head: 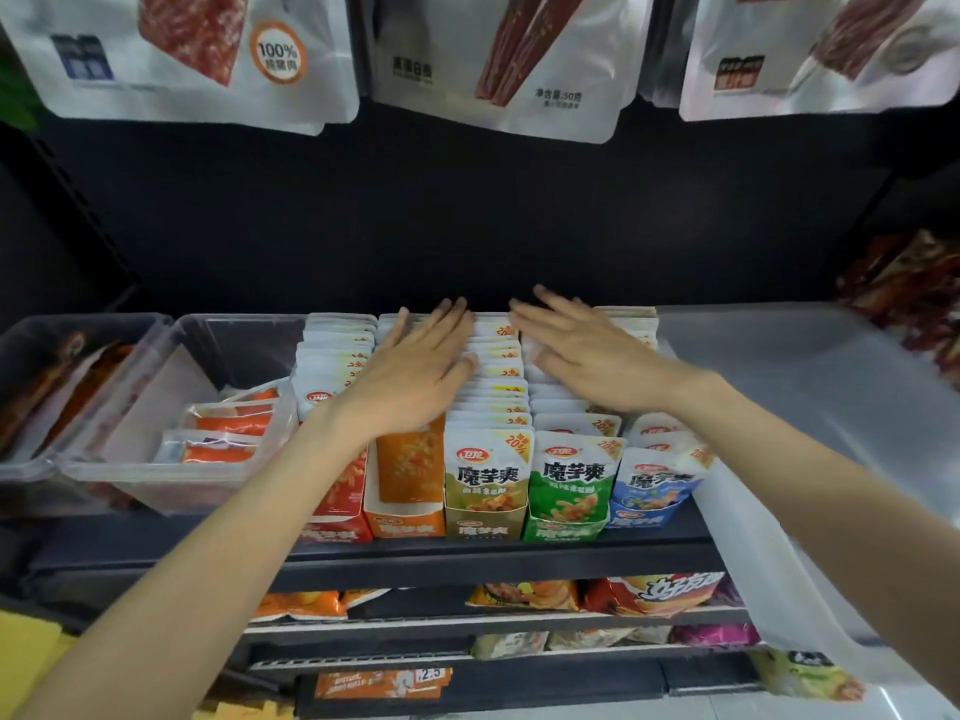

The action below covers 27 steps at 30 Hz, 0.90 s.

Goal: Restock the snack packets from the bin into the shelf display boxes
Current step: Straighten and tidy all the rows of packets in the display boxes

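Dark shelving (493, 561) fills the view, with white pouches (498, 59) hanging above and further snack bags on the lower tiers. Left hand (415, 366) and right hand (582, 356) both lie flat, fingers straight and slightly spread, pressing on the top edges of the snack packets (493, 376) that stand in rows on the shelf; neither hand holds anything.

Risk, judged from this pose: uneven downward pressure could buckle the thin packets or tip a row forward over the low cardboard fronts, and a sideways shove could push packets of one flavour into the next box, since the rows stand touching one another.

Containers and contents — five display boxes side by side: red box (337, 527), orange box (405, 522), olive box (485, 527), green box (563, 527) and blue box (644, 517), each packed with upright packets; all look close to full, which suggests a final tidying step. To their left, a clear bin (171, 480) holds a few orange-printed packets (228, 423) lying flat, and a second clear bin (31, 459) beside it holds dark reddish packs. At the right, a large translucent bin (810, 407) rests tilted against the shelf — its contents cannot be made out.
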Tool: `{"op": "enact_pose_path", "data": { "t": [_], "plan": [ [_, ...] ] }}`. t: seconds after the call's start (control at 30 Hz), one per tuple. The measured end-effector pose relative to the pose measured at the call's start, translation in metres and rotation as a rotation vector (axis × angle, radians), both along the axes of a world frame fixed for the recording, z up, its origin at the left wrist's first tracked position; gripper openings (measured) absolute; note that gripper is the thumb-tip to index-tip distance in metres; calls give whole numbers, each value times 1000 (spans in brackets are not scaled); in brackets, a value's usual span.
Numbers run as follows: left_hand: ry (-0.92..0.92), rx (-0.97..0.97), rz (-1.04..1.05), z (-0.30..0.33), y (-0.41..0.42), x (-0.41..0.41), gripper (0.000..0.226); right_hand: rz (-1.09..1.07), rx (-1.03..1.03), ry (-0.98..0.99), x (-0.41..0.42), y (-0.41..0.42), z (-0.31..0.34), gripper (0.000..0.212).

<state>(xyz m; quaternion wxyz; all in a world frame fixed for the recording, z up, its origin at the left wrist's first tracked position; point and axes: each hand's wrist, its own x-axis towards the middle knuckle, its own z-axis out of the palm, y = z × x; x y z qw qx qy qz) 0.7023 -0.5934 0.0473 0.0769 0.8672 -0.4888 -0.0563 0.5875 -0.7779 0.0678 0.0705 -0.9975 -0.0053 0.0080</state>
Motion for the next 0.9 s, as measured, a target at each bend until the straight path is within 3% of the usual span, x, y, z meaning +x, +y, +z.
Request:
{"op": "enact_pose_path", "data": {
  "t": [0.1,0.2,0.27,0.4,0.6,0.73,0.9],
  "plan": [
    [66,-294,-57,6,1,-11,51,-38,166,-153,-31,-11,24,48],
    [47,-524,-143,22,2,-40,42,-71,177,-313,-63,-26,35,28],
    [-19,-435,-206,29,1,-58,40,-101,139,-310,-68,-34,33,19],
    [-174,-95,-294,27,-6,-79,66,-29,-25,-178,-48,-41,24,22],
    [-332,18,-199,18,-21,-95,77,78,-187,-54,-10,-46,15,28],
    [-400,210,-135,13,-37,-97,84,147,-265,26,3,-45,13,29],
    [-495,71,-110,3,-39,-108,63,239,-179,91,6,-52,17,40]
  ]
}}
